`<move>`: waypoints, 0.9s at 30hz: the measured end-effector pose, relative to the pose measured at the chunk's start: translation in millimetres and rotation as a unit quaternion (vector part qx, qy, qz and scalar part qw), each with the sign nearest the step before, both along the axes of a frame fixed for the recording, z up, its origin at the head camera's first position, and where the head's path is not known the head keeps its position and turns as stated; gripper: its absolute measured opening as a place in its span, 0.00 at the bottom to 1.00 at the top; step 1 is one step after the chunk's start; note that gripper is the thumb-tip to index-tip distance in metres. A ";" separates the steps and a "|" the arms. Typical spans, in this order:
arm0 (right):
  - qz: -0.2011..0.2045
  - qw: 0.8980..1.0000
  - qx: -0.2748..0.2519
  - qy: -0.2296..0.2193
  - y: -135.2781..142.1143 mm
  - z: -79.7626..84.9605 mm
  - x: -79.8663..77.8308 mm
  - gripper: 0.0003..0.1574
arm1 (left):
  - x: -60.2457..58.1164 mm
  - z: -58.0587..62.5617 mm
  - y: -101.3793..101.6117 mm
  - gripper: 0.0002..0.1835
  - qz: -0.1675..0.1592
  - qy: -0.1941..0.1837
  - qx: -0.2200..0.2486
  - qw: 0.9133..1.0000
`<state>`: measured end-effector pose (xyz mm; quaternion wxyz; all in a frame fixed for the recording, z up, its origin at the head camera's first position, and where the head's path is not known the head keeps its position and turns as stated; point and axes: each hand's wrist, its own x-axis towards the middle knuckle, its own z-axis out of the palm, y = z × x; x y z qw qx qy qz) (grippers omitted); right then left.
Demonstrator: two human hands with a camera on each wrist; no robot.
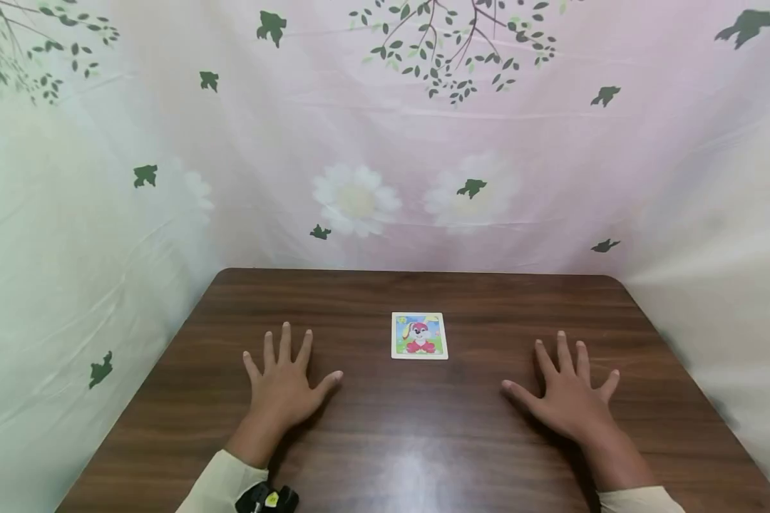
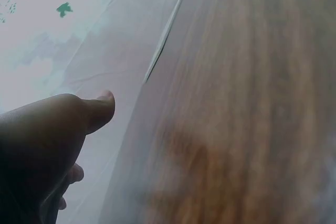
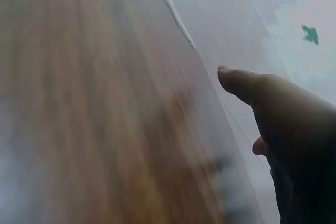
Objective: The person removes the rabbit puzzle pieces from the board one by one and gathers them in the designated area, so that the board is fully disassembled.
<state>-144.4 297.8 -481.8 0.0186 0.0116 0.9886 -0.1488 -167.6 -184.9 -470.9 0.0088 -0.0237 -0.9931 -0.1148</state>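
While my left hand (image 1: 282, 390) and right hand (image 1: 571, 403) splay empty, near-square rabbit card (image 1: 420, 336) lies between, ahead on worktop (image 1: 411, 410); left looks slightly nearer.

Glossy wood-grain bench (image 1: 417, 413) beneath left hand (image 1: 284, 390) and right hand (image 1: 572, 403); between them, a smooth-faced printed card (image 1: 419, 336); beyond, creased cloth backdrop (image 1: 398, 135).
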 end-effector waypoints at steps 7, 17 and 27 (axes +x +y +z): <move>0.008 1.000 0.002 0.009 -15.2 4.1 -23.6 0.74 | -16.6 -2.9 12.7 0.59 -0.018 0.004 0.002 1.000; 0.027 0.999 -0.021 0.023 -50.2 -2.5 -63.8 0.71 | -42.7 -10.9 28.3 0.59 -0.030 -0.007 0.026 0.999; 0.049 0.996 -0.056 0.041 -83.1 -4.0 -96.3 0.65 | -72.0 -11.2 48.3 0.58 -0.053 0.002 0.018 0.998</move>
